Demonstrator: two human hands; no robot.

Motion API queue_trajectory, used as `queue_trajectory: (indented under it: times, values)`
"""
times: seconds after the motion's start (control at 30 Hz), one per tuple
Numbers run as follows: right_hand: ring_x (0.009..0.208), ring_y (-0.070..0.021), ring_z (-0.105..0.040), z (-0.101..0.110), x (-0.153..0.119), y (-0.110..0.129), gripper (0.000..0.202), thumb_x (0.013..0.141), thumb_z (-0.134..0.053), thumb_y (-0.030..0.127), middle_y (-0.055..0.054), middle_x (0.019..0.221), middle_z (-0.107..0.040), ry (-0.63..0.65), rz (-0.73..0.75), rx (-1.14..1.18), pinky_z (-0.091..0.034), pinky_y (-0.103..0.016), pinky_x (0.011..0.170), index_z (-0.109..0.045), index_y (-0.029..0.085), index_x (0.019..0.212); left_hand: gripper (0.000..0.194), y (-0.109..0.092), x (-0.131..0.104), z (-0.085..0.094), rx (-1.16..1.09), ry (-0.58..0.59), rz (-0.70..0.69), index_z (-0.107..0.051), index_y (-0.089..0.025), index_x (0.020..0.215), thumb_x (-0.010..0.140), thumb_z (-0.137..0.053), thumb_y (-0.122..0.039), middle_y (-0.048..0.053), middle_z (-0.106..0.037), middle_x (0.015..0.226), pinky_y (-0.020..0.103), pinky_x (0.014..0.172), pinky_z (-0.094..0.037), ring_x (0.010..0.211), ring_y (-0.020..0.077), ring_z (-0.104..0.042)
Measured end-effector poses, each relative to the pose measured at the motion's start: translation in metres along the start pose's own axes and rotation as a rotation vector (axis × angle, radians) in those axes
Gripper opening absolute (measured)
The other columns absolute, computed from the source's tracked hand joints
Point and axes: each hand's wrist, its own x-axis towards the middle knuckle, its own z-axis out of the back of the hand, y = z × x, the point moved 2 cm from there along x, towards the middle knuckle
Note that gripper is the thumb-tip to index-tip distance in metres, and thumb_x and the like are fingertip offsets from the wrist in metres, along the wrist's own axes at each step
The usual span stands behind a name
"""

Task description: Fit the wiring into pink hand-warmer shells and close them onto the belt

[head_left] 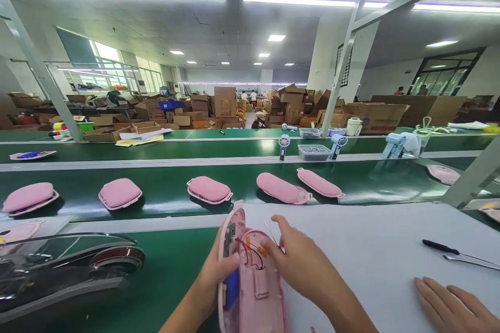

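Note:
My left hand (pixel 219 276) grips the left edge of an opened pink device shell (pixel 250 281), held upright over the bench. Inside the shell I see a small circuit board, a blue battery and red wires (pixel 250 252). My right hand (pixel 300 263) rests on the shell's right side, its fingertips at the wires. A thin metal pin sticks up just above my right fingers. Several closed pink shells (pixel 209 189) lie in a row on the green conveyor belt (pixel 164 187) beyond.
Another person's hand (pixel 453 304) lies flat on the white mat (pixel 371 250) at lower right. A black screwdriver (pixel 439 246) and tweezers (pixel 471 261) lie near it. A dark glossy object (pixel 66 265) sits at left. Small fans and a tray of parts (pixel 313 152) stand on the far belt.

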Motion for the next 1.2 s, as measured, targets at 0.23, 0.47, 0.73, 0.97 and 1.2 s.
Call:
queue_trajectory:
  times: [0.23, 0.47, 0.73, 0.97, 1.2]
  values:
    - [0.062, -0.0160, -0.052, -0.001, 0.017, -0.009, 0.036, 0.076, -0.055, 0.032, 0.003, 0.066, -0.053, 0.020, 0.029, 0.223, -0.035, -0.024, 0.054, -0.058, 0.025, 0.111, 0.048, -0.020, -0.002, 0.008, 0.188, -0.118, 0.129, -0.052, -0.016, 0.109, 0.068, -0.069, -0.032, 0.008, -0.069, 0.086, 0.037, 0.072, -0.053, 0.076, 0.0255, -0.067]
    - [0.056, -0.0138, -0.042, -0.014, 0.012, 0.004, 0.029, 0.081, -0.046, 0.043, 0.005, 0.058, -0.038, -0.308, 0.062, 0.404, -0.035, -0.025, 0.055, -0.060, 0.021, 0.094, 0.052, -0.029, 0.005, 0.014, 0.602, -0.233, -0.080, -0.046, -0.020, 0.122, 0.074, -0.065, -0.028, 0.010, -0.058, 0.124, 0.041, 0.097, -0.042, 0.113, 0.0275, -0.054]
    - [0.098, -0.0215, -0.056, -0.041, 0.006, 0.010, 0.043, 0.079, -0.054, 0.054, -0.003, 0.105, -0.061, -0.080, 0.089, 0.835, -0.046, -0.033, 0.085, -0.052, 0.024, 0.110, 0.057, -0.025, -0.001, 0.005, 1.008, -0.459, -0.217, -0.040, -0.024, 0.131, 0.077, -0.039, -0.008, 0.007, -0.053, 0.127, 0.042, 0.100, -0.038, 0.115, 0.0232, -0.050]
    - [0.123, -0.0233, -0.045, -0.047, -0.001, 0.015, 0.048, 0.080, -0.058, 0.054, 0.002, 0.134, -0.048, 0.020, 0.083, 0.938, -0.037, -0.037, 0.103, -0.049, 0.034, 0.124, 0.037, -0.028, -0.008, -0.004, 1.151, -0.467, -0.207, -0.062, -0.028, 0.106, 0.083, -0.037, -0.014, 0.006, -0.052, 0.105, 0.039, 0.078, -0.047, 0.089, 0.0211, -0.054]
    - [0.105, -0.0229, -0.057, -0.045, -0.001, 0.012, 0.049, 0.078, -0.061, 0.057, -0.001, 0.118, -0.057, -0.010, 0.047, 1.083, -0.048, -0.036, 0.089, -0.049, 0.031, 0.118, 0.035, -0.040, -0.010, -0.017, 1.124, -0.283, -0.165, -0.065, -0.030, 0.100, 0.086, -0.036, -0.018, 0.004, -0.050, 0.107, 0.037, 0.089, -0.044, 0.098, 0.0180, -0.052]
